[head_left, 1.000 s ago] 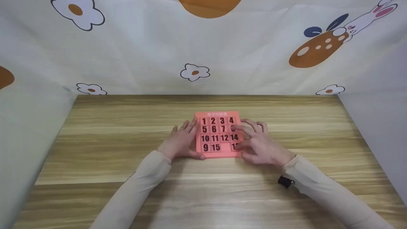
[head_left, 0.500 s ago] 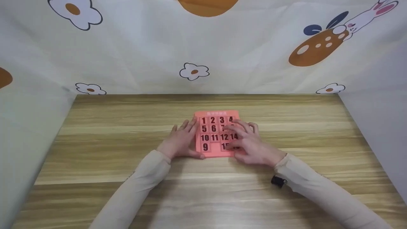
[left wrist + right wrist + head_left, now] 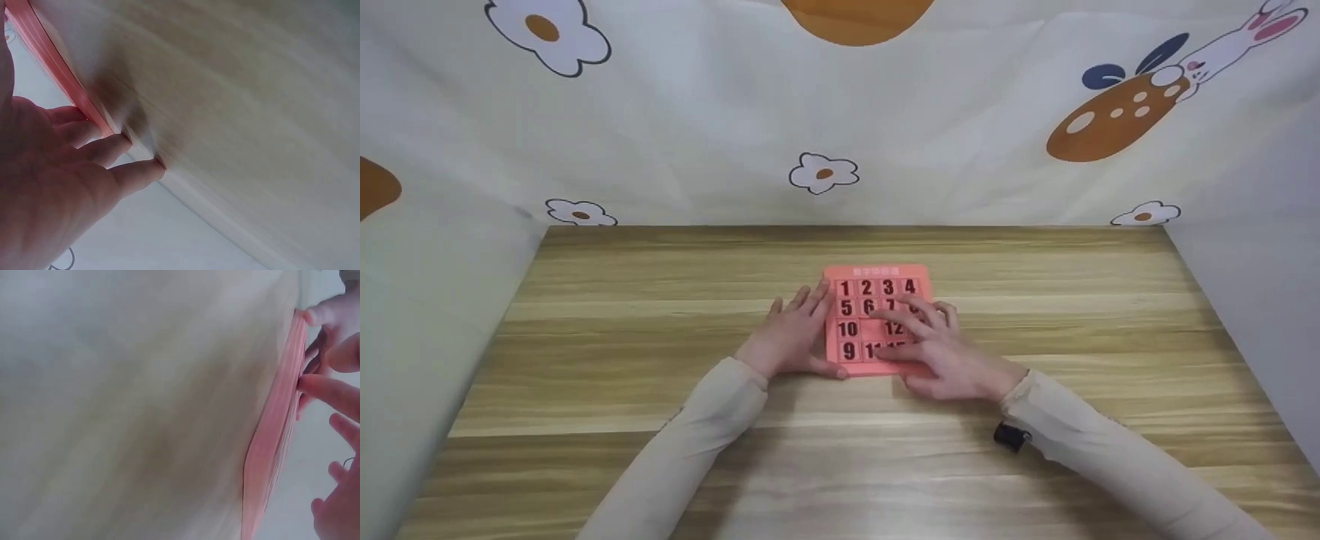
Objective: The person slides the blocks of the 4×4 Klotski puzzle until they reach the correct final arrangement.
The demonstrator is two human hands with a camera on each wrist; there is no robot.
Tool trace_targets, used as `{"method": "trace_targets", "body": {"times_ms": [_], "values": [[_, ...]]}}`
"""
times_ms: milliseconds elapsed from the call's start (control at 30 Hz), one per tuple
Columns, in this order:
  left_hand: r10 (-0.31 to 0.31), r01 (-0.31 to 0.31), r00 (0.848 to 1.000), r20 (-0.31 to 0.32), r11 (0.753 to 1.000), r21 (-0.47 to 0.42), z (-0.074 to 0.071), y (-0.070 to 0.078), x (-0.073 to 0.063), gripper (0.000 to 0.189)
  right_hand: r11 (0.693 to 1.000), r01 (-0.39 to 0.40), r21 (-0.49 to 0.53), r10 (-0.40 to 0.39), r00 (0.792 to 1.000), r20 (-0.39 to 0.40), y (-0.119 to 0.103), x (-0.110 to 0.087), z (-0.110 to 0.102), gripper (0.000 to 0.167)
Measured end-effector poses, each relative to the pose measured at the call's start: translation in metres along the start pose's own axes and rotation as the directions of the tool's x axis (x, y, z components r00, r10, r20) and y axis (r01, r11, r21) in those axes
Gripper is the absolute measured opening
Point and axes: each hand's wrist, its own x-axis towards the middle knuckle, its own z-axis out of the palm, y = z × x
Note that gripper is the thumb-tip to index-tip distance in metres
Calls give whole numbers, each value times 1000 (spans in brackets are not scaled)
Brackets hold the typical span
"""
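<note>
A pink number sliding puzzle (image 3: 913, 271) lies flat on the table. My left hand (image 3: 786, 337) rests along its left side, fingers extended and thumb at the lower left corner. In the left wrist view, those fingers meet the pink edge (image 3: 62, 73) and the tabletop beside it. My right hand (image 3: 952, 361) reaches over the right part of the puzzle with fingers spread, covering several tiles. One fingertip is at the tile numbered 11 (image 3: 871, 351) in the bottom row. The vacant slot (image 3: 872, 328) is in the third row, between 10 and 12.
Around the puzzle spreads a wood-grain tabletop (image 3: 660, 285). A pale patterned cloth (image 3: 697, 112) hangs behind it, with plain side walls (image 3: 1245, 270) to left and right. A small black object (image 3: 1010, 436) is at the right wrist.
My right hand has moved left across the puzzle. Tile 15 slid right, then tile 11 slid down into the bottom row, so the vacant slot moved left and up. My left hand stays put.
</note>
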Motion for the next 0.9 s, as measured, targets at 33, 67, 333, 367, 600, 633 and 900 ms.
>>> {"method": "trace_targets", "body": {"times_ms": [33, 67, 333, 367, 600, 633, 900], "values": [[0, 0, 1000, 1, 1000, 2, 0, 0, 0, 126, 1000, -15, -11, 14, 1000, -25, 0, -1, 0, 41], [2, -2, 1000, -2, 1000, 3, 0, 1, 0, 126, 999, -40, -22, 39, 998, -56, 1, -2, 0, 38], [6, -6, 1000, -4, 1000, -10, -1, 1, 0, 126, 994, -101, -29, 99, 994, -47, 1, 1, 3, 45], [5, -5, 1000, -4, 1000, -14, 0, 0, -1, 126, 995, -92, -24, 92, 996, -23, 1, 2, 4, 48], [-2, 2, 1000, -4, 999, -43, 2, -2, -1, 127, 997, -75, -31, 72, 993, -91, 5, -3, 1, 37], [-1, 1, 1000, -5, 999, -43, 2, -2, 0, 127, 996, -83, -34, 79, 990, -120, 7, -5, -1, 32], [-1, 1, 1000, 0, 999, -33, 1, -1, 0, 128, 968, -245, -61, 223, 943, -246, 20, -20, -6, 10]]}}
